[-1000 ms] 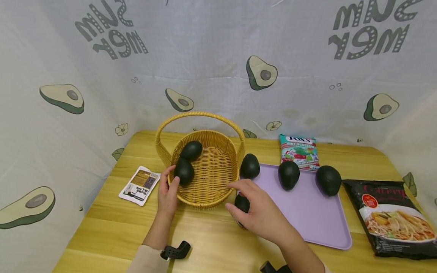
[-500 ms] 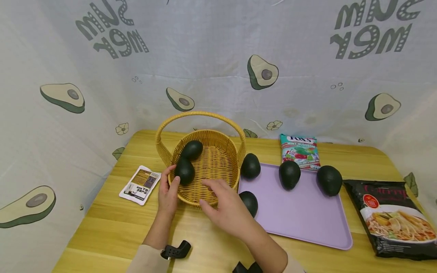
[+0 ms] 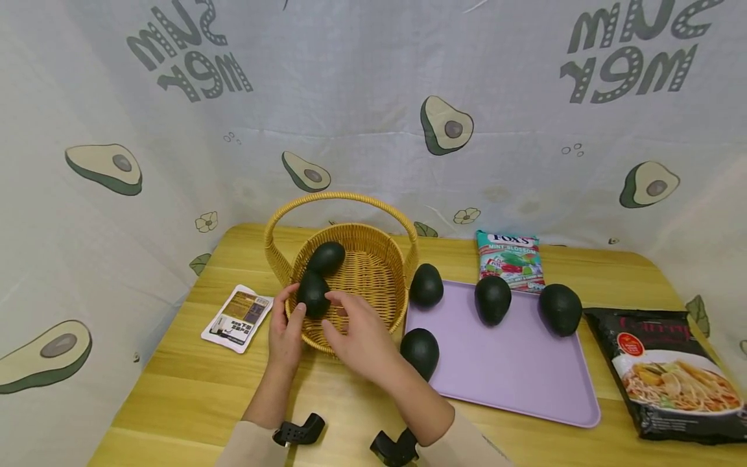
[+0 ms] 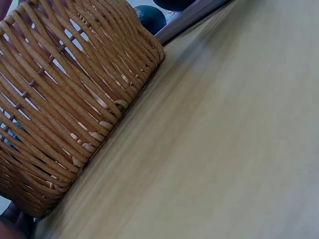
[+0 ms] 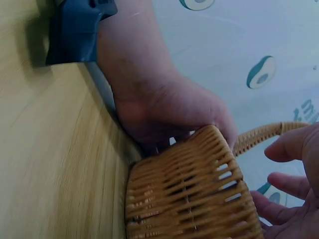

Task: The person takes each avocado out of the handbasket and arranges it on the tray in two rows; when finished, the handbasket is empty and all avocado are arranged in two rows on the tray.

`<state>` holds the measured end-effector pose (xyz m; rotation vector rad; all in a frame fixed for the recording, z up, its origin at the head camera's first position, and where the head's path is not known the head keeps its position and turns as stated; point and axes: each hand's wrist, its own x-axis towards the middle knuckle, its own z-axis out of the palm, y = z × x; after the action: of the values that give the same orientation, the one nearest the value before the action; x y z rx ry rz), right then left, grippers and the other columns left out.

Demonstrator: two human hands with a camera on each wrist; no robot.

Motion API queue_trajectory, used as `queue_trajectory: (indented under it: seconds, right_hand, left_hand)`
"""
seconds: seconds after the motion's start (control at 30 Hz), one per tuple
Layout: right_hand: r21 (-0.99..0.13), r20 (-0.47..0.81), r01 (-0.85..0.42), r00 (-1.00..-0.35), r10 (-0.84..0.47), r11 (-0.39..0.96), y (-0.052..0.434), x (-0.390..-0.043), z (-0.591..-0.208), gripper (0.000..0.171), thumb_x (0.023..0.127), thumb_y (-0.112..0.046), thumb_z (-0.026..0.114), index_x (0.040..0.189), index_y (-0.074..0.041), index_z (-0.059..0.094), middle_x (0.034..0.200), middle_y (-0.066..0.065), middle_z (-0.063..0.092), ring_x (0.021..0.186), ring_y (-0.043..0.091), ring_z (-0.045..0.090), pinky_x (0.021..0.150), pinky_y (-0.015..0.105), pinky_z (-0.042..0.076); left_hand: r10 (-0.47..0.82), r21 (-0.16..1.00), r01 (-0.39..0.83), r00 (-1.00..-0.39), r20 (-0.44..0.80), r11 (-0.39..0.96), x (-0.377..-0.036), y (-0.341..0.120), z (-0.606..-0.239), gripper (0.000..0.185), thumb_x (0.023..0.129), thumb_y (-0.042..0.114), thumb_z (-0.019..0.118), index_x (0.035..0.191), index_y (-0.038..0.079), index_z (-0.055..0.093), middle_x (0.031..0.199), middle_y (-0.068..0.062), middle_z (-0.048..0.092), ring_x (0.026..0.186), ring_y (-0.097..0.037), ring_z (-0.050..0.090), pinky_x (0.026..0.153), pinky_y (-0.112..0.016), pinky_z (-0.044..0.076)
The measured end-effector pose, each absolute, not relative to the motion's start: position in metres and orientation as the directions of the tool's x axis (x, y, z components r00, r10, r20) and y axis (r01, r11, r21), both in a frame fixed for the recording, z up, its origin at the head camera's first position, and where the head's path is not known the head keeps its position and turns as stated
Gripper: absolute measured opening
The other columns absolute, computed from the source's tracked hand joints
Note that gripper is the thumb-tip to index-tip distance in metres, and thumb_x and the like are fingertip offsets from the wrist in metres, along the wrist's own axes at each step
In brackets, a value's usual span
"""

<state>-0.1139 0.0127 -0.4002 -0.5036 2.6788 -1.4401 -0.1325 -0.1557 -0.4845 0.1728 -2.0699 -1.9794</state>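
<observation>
Round woven yellow wicker basket (image 3: 373,272) stands upright, handle arched; two dark green avocados (image 3: 313,293) lie inside at its left wall.

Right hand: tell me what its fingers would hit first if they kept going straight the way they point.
Most likely the nearer avocado in the wicker basket. The right hand reaches over the near rim, fingers aimed at it. The height above the rim is unclear, so it could meet the rim first.
</observation>
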Motion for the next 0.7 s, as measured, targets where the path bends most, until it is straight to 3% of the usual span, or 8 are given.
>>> queue_trajectory:
  seconds: [0.23,0.5,0.7]
  right_hand:
    - [-0.869,0.067,-0.180,-0.966,-0.250,0.462,-0.010,-0.128,-0.402,0.046,0.097,-0.022,0.064,0.141,-0.012,0.057,0.138,0.014,0.058,0.119,0.030,0.060,0.092,0.047,0.053]
    - [-0.832,0.031,-0.143,-0.977,-0.213,0.536,-0.031,-0.152,-0.406,0.049,0.100,-0.019,0.060,0.147,-0.014,0.051,0.148,0.019,0.048,0.131,0.037,0.055,0.103,0.054,0.050]
    - [-0.813,-0.008,-0.116,-0.978,-0.210,0.571,-0.037,-0.161,-0.414,0.051,0.101,-0.022,0.061,0.150,-0.020,0.050,0.147,0.021,0.048,0.127,0.040,0.058,0.099,0.055,0.052]
  left_hand:
    - [-0.275,0.992,0.122,-0.953,0.129,0.040,-0.133,-0.155,-0.484,0.041,0.102,0.008,0.048,0.143,0.001,0.048,0.158,-0.015,0.040,0.151,-0.023,0.026,0.121,-0.048,0.020]
    - [-0.260,0.993,0.112,-0.958,0.120,0.042,-0.132,-0.155,-0.483,0.042,0.104,0.011,0.047,0.145,0.006,0.048,0.161,-0.010,0.037,0.149,-0.023,0.032,0.106,-0.021,0.035]
    - [-0.269,0.991,0.120,-0.954,0.131,0.058,-0.132,-0.156,-0.484,0.042,0.103,0.010,0.047,0.145,0.005,0.048,0.160,-0.013,0.038,0.151,-0.025,0.029,0.114,-0.033,0.029]
